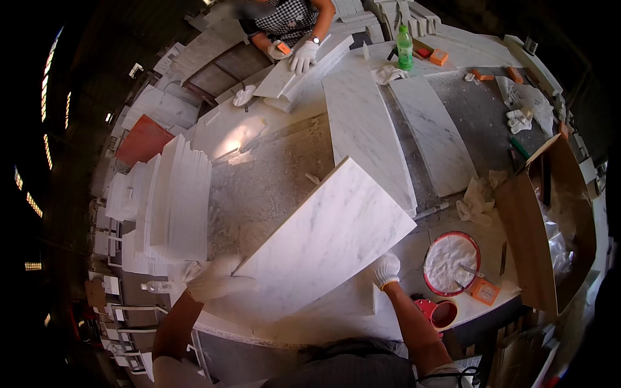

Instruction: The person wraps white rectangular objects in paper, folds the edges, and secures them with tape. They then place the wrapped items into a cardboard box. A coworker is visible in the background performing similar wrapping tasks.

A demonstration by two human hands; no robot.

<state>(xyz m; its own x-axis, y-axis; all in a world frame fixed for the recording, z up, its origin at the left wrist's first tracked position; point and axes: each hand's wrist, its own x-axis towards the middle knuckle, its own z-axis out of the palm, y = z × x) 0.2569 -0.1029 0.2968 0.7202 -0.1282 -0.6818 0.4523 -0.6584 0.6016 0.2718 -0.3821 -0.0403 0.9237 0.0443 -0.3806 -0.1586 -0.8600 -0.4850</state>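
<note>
Between my hands is a white marble slab [330, 226] with grey veins, tilted at an angle above the worktable. My left hand [223, 278], in a white glove and blurred by motion, grips its left end, with the thumb lying over the face. At the lower right edge, my gloved right hand [387, 269] holds the slab with its fingers curled and partly hidden behind it. Close to my right hand stands a red-rimmed tub of white paste [446, 271] with scraper blades in it. An orange block [484, 291] lies beside the tub.
A stack of slabs [174, 200] rises at the left. Two long slabs, a nearer one [369, 129] and a farther one [436, 136], lie beyond. An open cardboard box [517, 226] and red tape dispenser [436, 312] are at right. Across the table, a gloved co-worker [301, 55] handles another slab.
</note>
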